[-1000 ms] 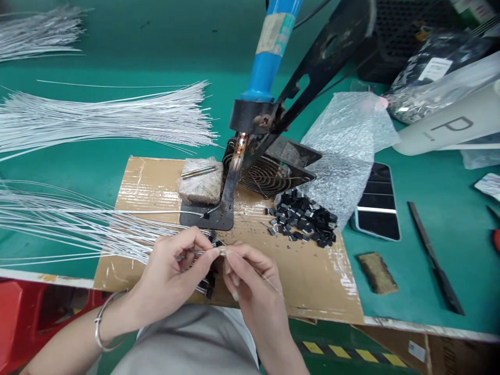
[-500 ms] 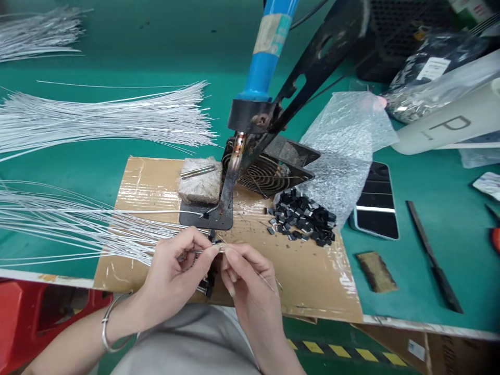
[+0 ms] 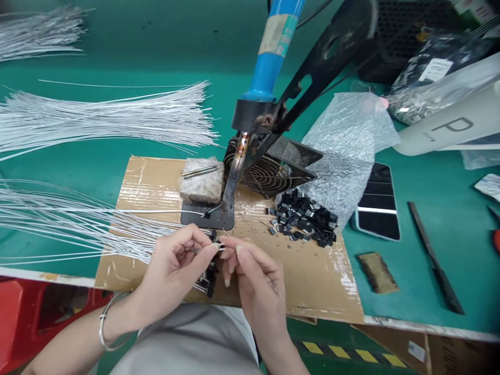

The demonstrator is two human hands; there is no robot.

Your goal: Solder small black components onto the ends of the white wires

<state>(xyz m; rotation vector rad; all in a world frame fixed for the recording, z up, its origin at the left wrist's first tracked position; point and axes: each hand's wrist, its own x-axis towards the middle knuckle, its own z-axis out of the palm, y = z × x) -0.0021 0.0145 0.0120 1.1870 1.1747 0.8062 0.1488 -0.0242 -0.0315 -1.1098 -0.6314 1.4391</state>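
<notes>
My left hand [image 3: 177, 265] pinches the end of a white wire between thumb and forefinger, above the cardboard. Close beside it, my right hand [image 3: 255, 273] is closed, thumb against forefinger, around a thin wire strand [image 3: 271, 285] that shows across its fingers. The fingertips of both hands nearly meet; exactly what lies between them is too small to tell. Under the hands sit several black connectors [image 3: 210, 281] on wire ends, partly hidden. Ahead, a soldering iron [image 3: 234, 172] points down at a black plate [image 3: 191, 217], where a wire with a small black connector [image 3: 205, 214] lies.
White wire bundles [image 3: 109, 120] stretch across the left. A fan [image 3: 269, 172], a wrapped block [image 3: 201, 187] and a pile of black connectors [image 3: 304, 219] surround the iron. Rightward are bubble wrap [image 3: 344, 135], a phone [image 3: 377, 203], a brown pad [image 3: 378, 272] and a file [image 3: 435, 255].
My right hand has shifted slightly right, and its thumb has drawn away from the left fingertips. My left hand stays almost in place, still pinching.
</notes>
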